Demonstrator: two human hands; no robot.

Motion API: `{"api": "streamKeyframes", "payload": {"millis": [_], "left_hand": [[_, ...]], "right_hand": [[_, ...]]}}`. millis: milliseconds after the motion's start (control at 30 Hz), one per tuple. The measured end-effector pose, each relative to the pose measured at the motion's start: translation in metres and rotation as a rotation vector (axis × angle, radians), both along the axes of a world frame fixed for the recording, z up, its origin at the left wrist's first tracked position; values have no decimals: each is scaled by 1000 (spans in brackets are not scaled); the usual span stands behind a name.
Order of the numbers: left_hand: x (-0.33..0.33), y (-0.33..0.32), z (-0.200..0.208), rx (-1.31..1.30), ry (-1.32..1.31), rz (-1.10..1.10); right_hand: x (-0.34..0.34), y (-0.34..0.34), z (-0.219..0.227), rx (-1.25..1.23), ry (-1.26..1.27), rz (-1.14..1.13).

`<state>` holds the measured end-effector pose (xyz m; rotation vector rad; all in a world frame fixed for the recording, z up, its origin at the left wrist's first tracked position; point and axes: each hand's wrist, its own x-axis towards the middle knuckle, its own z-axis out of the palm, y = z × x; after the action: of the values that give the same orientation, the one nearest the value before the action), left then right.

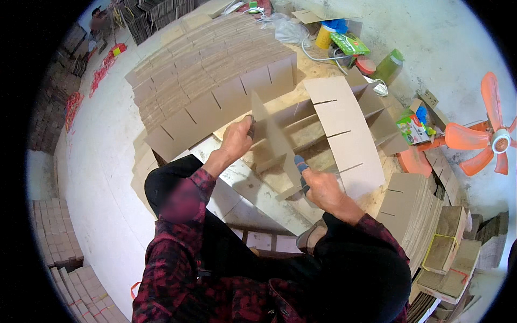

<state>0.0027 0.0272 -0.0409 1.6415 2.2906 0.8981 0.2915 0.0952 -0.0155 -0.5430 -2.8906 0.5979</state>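
Your two hands are both on one slotted cardboard strip (274,141), standing on edge and running from upper left to lower right over the half-built divider grid (318,134). Your left hand (237,139) pinches the strip's upper end, fingers curled round the edge. Your right hand (323,185) is closed on the lower end, with blue-tipped fingers (299,161) pressed on the card. Both hands are shut on the same piece.

The grid sits on the bench (253,188), just ahead of your knees. One wide slotted panel (344,134) stands at the right of the grid, with three slots showing along its left edge. One long slotted panel (226,102) stands at the left, leaning against a big stack of flat strips (204,54); I count about five slots on it. Cross pieces lie between the two panels; I can't count them exactly.

To your right there is one fanned pile of slotted strips (409,210), then about four tied bundles (449,237) of card. One orange fan (484,137) is on the floor at far right. At the top there is one green bottle (389,65), one yellow container (323,37) and one green packet (350,43). More card stacks (56,237) are at lower left. One other person (98,20) is at the far top left, too small to tell what they're doing.
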Motion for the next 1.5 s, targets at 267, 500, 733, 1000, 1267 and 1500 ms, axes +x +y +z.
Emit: {"api": "streamKeyframes", "payload": {"millis": [267,500,733,1000,1267,1500], "left_hand": [[28,0,42,366,132,-39],[149,2,51,-108,-137,-389],[149,-10,34,-617,45,-522],[129,-68,31,-478,42,-414],[147,-79,22,-356,-48,-345],[148,-80,22,-343,-60,-331]], "right_hand": [[-14,18,30,-56,-87,-10],[49,145,15,135,207,-660],[79,155,27,-548,81,-791],[62,116,84,-547,474,-396],[0,67,103,-353,372,-75],[-27,54,107,-223,353,99]]}}
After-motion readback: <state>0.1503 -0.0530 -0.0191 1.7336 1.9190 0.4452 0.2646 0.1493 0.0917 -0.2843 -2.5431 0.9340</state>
